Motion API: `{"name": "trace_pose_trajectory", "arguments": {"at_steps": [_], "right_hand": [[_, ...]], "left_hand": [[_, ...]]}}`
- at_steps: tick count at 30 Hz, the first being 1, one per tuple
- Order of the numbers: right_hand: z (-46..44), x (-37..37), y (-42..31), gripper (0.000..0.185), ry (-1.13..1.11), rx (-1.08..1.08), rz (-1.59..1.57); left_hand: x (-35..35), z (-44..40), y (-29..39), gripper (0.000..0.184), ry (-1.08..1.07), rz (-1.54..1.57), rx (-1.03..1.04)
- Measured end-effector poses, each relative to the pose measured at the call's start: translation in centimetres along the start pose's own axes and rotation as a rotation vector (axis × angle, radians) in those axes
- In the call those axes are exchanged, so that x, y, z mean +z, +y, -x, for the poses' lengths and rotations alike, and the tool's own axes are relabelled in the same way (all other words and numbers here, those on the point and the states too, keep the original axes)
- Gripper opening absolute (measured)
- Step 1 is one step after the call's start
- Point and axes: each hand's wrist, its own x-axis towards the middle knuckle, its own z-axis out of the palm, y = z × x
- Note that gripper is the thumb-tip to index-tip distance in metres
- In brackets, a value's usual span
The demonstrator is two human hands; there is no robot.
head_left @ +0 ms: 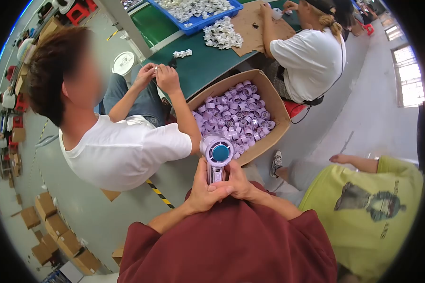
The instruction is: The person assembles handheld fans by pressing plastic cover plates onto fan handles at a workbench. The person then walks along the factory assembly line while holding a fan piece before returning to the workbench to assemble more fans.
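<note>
A lilac handheld fan (204, 144) with a round head and a blue-green centre stands upright in front of my chest. My left hand (202, 192) wraps round its handle from the left, and my right hand (239, 182) closes on it from the right. My fingers overlap low on the handle and hide its bottom end. Just beyond the fan, a cardboard box (279, 111) holds many lilac ring-shaped plastic parts (236, 113).
On the left, a person in a white shirt (127, 151) handles a small part at the green table (198, 63). Another person (311, 56) works at the far right, near a blue tray (193, 29) of white parts. Someone in a yellow-green shirt (363, 212) is close on my right.
</note>
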Motion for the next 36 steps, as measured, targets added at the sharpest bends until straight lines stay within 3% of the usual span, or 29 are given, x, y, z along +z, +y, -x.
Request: {"name": "trace_pose_trajectory", "arguments": {"at_steps": [4,8,9,12,16,20,25,30,34,36], "right_hand": [[0.4,0.4,-0.3,0.080,0.034,0.057,-0.006],[1.1,-0.1,1.2,0.088,0.030,-0.064,0.039],[1.5,-0.3,1.3,0.085,0.013,-0.070,0.081],[2.7,-1.3,2.3,0.077,-0.043,-0.040,-0.025],[4.1,-2.9,1.3,0.082,-0.111,0.190,-0.130],[6.0,-5.1,1.0,0.093,-0.172,-0.018,-0.184],[10.0,-8.0,-1.1,0.090,-0.100,-0.037,-0.292],[13.6,-11.3,-0.3,0.093,-0.029,-0.048,-0.340],[16.2,-13.7,-0.9,0.093,-0.033,-0.147,-0.363],[17.1,-15.1,0.2,0.093,-0.010,-0.168,-0.365]], "left_hand": [[0.5,0.1,-0.3,0.076,0.036,0.121,-0.005],[0.3,0.3,-1.5,0.069,-0.005,0.363,-0.135],[0.5,0.2,-1.6,0.064,-0.050,0.472,-0.049],[1.1,0.1,-1.9,0.060,-0.023,0.270,-0.048],[2.7,0.1,-0.9,0.054,-0.099,0.200,-0.135],[4.5,-1.0,-1.5,0.047,-0.116,0.148,-0.134],[8.7,-1.9,-3.5,0.044,-0.212,0.164,-0.117],[14.3,-2.0,-3.6,0.052,-0.235,0.136,-0.230],[16.2,-2.6,-7.3,0.056,-0.225,-0.024,-0.026],[18.5,-2.0,-6.7,0.055,-0.217,-0.015,-0.138]]}}
